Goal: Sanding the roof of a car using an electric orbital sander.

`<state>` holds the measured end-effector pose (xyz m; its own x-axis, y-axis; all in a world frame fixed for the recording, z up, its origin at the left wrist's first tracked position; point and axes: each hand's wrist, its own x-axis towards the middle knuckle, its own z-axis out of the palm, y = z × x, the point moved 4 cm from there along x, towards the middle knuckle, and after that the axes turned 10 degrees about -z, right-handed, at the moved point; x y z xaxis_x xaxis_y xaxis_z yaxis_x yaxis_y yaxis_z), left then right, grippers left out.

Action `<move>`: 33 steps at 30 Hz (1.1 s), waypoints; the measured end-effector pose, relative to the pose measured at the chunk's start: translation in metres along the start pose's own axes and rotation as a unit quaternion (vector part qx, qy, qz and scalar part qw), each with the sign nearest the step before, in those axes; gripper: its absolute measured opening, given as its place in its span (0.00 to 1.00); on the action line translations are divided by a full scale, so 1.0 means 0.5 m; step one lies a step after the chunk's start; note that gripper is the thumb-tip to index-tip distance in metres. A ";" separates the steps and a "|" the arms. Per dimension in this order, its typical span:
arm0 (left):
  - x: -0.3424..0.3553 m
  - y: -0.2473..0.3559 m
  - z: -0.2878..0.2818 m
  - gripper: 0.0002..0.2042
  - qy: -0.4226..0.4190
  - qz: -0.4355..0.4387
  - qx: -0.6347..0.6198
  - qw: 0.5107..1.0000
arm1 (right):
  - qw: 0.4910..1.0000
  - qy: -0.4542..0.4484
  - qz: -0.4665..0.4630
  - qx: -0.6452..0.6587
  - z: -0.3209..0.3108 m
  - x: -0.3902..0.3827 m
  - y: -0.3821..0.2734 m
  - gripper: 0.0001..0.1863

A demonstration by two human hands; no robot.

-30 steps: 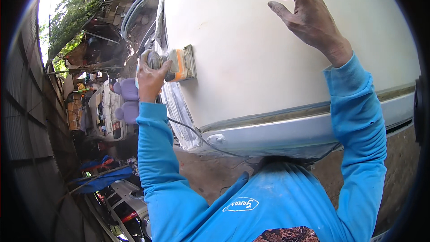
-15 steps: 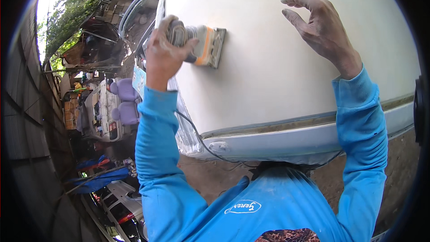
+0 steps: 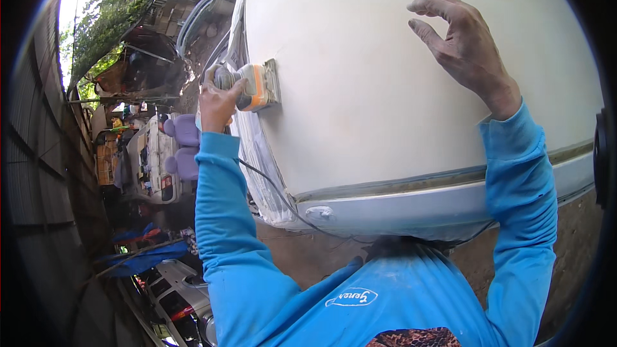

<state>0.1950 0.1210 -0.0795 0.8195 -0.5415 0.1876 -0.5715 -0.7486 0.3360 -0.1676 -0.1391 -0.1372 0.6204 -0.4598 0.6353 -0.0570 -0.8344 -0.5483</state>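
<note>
While held flat on the cream panel (image 3: 385, 90), an orange sander (image 3: 252, 87) is gripped by the left hand (image 3: 215, 99).
Right hand (image 3: 466, 48) is rested open on the panel; the trailing cord (image 3: 270, 186) could likely be snagged.

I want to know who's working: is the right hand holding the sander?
No, the left hand grips the orange sander; the right hand rests on the cream panel.

Sander (image 3: 254, 87) on panel's (image 3: 373, 90) left edge, cable (image 3: 270, 186) below, hand (image 3: 466, 48) right
</note>
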 end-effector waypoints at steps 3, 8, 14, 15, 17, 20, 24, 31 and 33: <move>-0.125 0.000 -0.012 0.32 -0.022 -0.002 -0.042 0.999 | 1.000 -0.028 0.003 -0.002 0.010 -0.003 0.003 0.12; -0.251 0.059 -0.029 0.34 -0.039 0.091 -0.020 0.995 | 0.999 -0.037 -0.016 -0.026 0.011 -0.001 0.001 0.11; -0.056 0.079 0.013 0.32 -0.037 0.161 -0.047 0.985 | 0.998 -0.055 0.008 -0.036 0.009 -0.004 0.000 0.11; -0.005 0.073 0.022 0.33 -0.043 0.132 -0.034 0.990 | 0.997 -0.060 0.023 -0.039 0.009 -0.005 0.004 0.11; 0.066 0.061 0.032 0.33 -0.035 0.107 -0.032 0.993 | 0.998 -0.046 0.009 -0.041 0.011 -0.003 0.006 0.11; 0.110 0.027 0.038 0.33 -0.029 0.045 -0.033 0.998 | 0.998 -0.036 0.000 -0.043 0.008 -0.003 0.012 0.11; 0.021 -0.014 0.015 0.35 -0.041 0.039 -0.027 0.998 | 0.998 -0.043 0.014 -0.041 0.010 -0.006 0.015 0.12; -0.230 0.026 -0.035 0.33 -0.041 0.162 -0.037 0.985 | 0.999 -0.022 -0.015 -0.032 0.016 -0.003 -0.002 0.13; -0.211 0.035 -0.032 0.33 -0.042 0.157 -0.038 0.986 | 0.999 -0.038 0.024 -0.027 0.015 -0.005 0.004 0.13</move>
<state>0.0992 0.1709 -0.0788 0.5939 -0.7743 0.2185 -0.7898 -0.5092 0.3420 -0.1635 -0.1374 -0.1443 0.6739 -0.4767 0.5645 -0.1289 -0.8282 -0.5455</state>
